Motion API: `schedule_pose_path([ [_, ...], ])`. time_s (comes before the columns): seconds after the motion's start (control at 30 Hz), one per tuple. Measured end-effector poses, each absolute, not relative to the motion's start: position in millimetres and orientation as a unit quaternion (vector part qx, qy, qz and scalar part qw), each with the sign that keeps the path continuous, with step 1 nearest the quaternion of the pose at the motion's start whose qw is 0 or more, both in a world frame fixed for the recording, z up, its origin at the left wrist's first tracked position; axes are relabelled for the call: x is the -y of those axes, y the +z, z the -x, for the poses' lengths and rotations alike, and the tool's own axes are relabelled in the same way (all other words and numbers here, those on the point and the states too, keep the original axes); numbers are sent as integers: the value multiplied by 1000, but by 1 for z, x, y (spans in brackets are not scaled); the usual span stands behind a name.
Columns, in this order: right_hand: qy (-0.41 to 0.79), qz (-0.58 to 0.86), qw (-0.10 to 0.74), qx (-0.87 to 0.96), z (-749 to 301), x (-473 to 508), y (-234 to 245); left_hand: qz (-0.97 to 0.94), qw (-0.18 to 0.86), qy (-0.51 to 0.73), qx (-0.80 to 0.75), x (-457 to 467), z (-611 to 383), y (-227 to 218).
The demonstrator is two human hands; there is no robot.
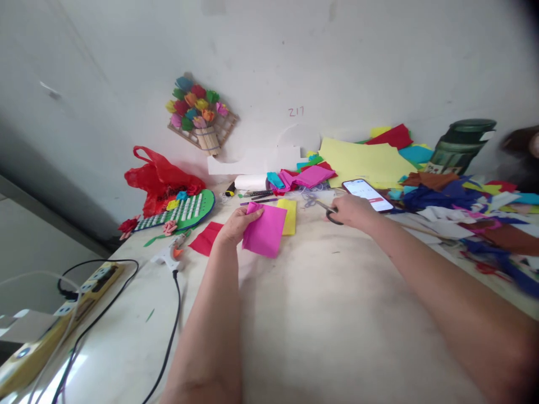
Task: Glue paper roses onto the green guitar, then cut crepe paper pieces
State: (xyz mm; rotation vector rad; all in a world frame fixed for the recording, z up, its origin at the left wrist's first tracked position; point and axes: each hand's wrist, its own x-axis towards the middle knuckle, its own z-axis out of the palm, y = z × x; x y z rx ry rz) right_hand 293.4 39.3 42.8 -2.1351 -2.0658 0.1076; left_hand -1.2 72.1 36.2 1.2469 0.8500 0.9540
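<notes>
A magenta square of crepe paper point(267, 231) is pinched in my left hand point(239, 225), thumb on top. Partly behind it lies a yellow paper piece point(290, 217), and a red paper piece point(206, 239) rests on the table left of my wrist. Off to the right, my right hand point(352, 211) is closed round the handles of a pair of scissors point(332, 213). Their blades point left and away from the magenta paper. A lit phone point(367, 195) lies just beyond my right hand.
A glue gun point(169, 255) with its cord and a power strip point(80, 303) lie at left. Behind them are a green flower-decorated board point(197, 210) and a red plastic bag point(158, 177). Paper scraps point(446, 199) and a dark green bottle point(461, 147) crowd the right.
</notes>
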Motion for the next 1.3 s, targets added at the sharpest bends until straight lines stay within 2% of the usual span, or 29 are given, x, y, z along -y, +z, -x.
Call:
schedule_pose_path([
  [0.07, 19, 735, 26, 677, -292, -41, 39, -526, 635, 428, -371, -73, 0, 36],
  [0.13, 28, 738, 3, 674, -290, -43, 35, -506, 639, 446, -370, -74, -2, 36],
  [0.4, 31, 746, -7, 665, -285, -45, 30, -444, 647, 508, -355, -78, -10, 35],
  [0.57, 104, 733, -13, 672, -288, -43, 34, -348, 692, 501, -386, -88, -13, 30],
  [0.63, 96, 727, 32, 680, -286, -41, 38, -313, 702, 497, -402, -90, -14, 29],
  [0.73, 138, 686, 180, 692, -272, -35, 44, -289, 702, 502, -414, -90, -16, 30],
  [0.8, 279, 630, 288, 665, -257, -30, 45, -280, 697, 507, -422, -88, -19, 32],
  [0.87, 409, 563, 355, 624, -241, -24, 44, -276, 693, 514, -424, -85, -24, 34],
  [0.93, 486, 509, 385, 598, -226, -19, 42, -272, 689, 525, -419, -83, -31, 36],
  [1.07, 558, 471, 427, 533, -206, -10, 37, -255, 688, 541, -412, -79, -46, 36],
  [1.3, 549, 509, 485, 453, -196, -13, 28, -292, 685, 575, -339, -72, -58, 32],
])
